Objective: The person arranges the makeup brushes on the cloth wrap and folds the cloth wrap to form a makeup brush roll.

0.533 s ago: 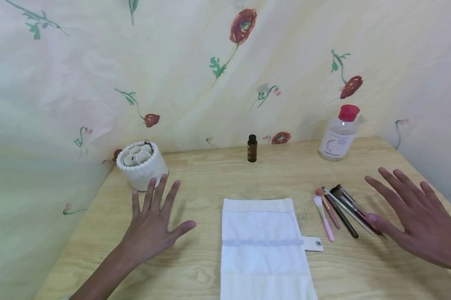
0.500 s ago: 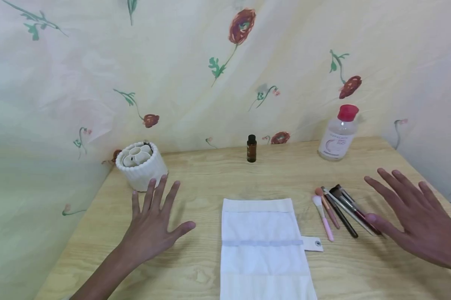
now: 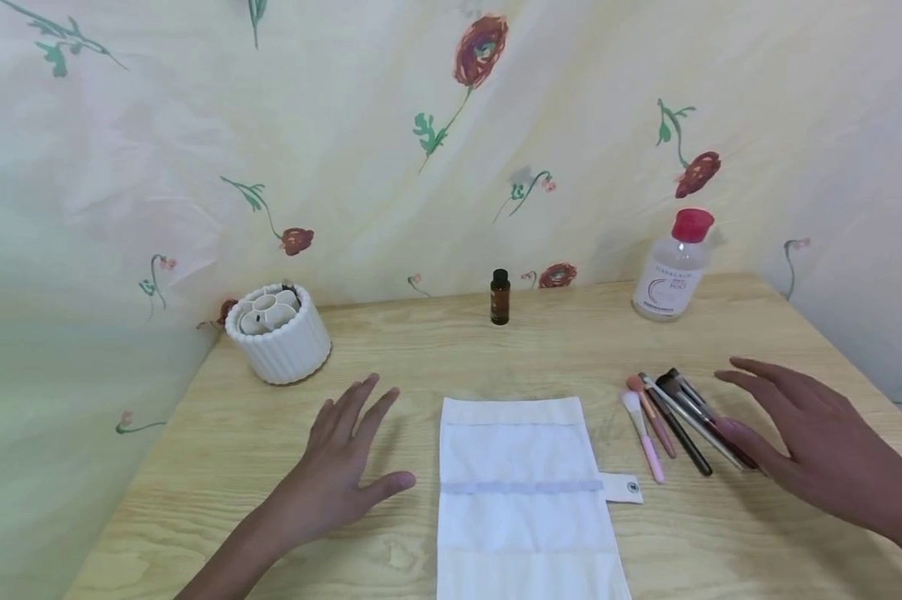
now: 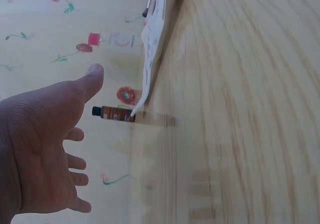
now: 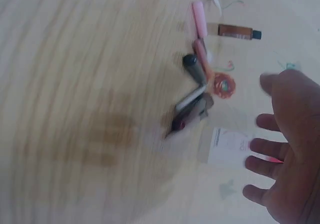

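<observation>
A white fabric brush roll lies unrolled at the front middle of the table, its snap tab sticking out to the right. To its right is a loose pile of makeup brushes, among them a pink-handled brush. My left hand hovers left of the roll, fingers spread and holding nothing. My right hand hovers just right of the brushes, its thumb overlapping their handle ends in the head view. In the right wrist view its fingers are apart and hold nothing.
A white ribbed holder stands at the back left of the wood-grain table. Near the back edge are a small brown bottle and a clear bottle with a red cap. Flower-patterned cloth hangs behind.
My left hand has moved right, toward the roll, with its fingers less spread. My right hand has tilted, its fingers drawing closer together. The view has shifted slightly.
</observation>
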Tool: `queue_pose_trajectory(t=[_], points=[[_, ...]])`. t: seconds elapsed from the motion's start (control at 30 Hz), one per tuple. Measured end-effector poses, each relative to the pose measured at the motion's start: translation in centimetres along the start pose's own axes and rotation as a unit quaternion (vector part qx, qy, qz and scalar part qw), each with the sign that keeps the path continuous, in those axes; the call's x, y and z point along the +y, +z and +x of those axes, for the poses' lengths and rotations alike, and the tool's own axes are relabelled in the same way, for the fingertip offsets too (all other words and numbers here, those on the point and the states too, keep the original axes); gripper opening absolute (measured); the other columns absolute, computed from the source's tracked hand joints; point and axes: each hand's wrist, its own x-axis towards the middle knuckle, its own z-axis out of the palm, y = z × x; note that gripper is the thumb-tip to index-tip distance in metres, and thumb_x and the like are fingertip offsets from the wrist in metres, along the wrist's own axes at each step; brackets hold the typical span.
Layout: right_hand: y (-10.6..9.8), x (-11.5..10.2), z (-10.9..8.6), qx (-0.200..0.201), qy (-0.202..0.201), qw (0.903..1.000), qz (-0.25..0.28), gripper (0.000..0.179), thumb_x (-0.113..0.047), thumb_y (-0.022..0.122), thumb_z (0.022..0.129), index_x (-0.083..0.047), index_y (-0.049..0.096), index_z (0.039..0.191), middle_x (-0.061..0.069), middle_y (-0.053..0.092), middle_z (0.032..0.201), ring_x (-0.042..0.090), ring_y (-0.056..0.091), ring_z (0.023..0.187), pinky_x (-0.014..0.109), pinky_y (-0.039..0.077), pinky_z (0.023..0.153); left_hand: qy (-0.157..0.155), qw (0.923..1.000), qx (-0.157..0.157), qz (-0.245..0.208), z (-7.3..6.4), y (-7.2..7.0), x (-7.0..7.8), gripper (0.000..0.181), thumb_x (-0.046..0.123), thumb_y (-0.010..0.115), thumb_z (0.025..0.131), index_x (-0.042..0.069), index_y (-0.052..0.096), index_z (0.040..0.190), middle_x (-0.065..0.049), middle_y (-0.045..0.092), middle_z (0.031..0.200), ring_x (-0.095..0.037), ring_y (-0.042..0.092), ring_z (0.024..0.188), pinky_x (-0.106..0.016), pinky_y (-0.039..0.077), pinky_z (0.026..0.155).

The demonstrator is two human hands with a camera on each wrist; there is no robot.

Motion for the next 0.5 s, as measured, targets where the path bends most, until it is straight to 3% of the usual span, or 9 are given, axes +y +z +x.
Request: queue_pose_trajectory(t=[0.1,0.2,0.33,0.5], points=[[0.3,-0.8,0.6,-0.005,0.012,0.9999,0.001,0.038,-0.025,0.074,0.092,-0.01,0.063,0.126,0.013,0.06,0.128,0.041,0.054,0.114,0.061,0.038,0.088,0.024,0.9996,0.002,-0.013,0.0,0.2,0.7,0.093,0.063,0.064,0.089,0.026,0.018,0.162,-0.004,0.003,0.168,-0.032,0.008,0.152,-0.061,0.008,0.117],[0.6,-1.6,1.2,-0.022,0.027,0.9994,0.009,0.02,-0.024,0.072,0.094,-0.013,0.069,0.111,0.002,0.067,0.104,0.025,0.062,0.097,0.045,0.047,0.075,0.043,0.9988,0.003,-0.023,-0.1,0.5,1.2,0.088,0.059,0.067,0.089,0.026,0.027,0.16,-0.001,0.009,0.167,-0.032,0.011,0.15,-0.06,0.014,0.116],[1.0,-2.7,2.3,-0.061,0.056,0.996,0.033,0.009,-0.025,0.068,0.098,-0.017,0.069,0.1,-0.011,0.062,0.083,0.005,0.054,0.072,0.027,0.043,0.057,0.058,0.9975,-0.004,-0.04,0.0,0.9,1.7,0.076,0.053,0.067,0.092,0.023,0.037,0.156,0.002,0.021,0.165,-0.027,0.017,0.149,-0.059,0.019,0.114],[2.0,-3.9,3.6,-0.111,0.08,0.9896,0.043,0.011,-0.026,0.067,0.098,-0.015,0.068,0.099,-0.012,0.053,0.07,0.004,0.044,0.058,0.024,0.037,0.051,0.047,0.9948,-0.042,-0.08,0.3,2.0,2.1,0.074,0.052,0.064,0.095,0.022,0.035,0.156,0.004,0.025,0.163,-0.023,0.018,0.149,-0.057,0.018,0.116]])
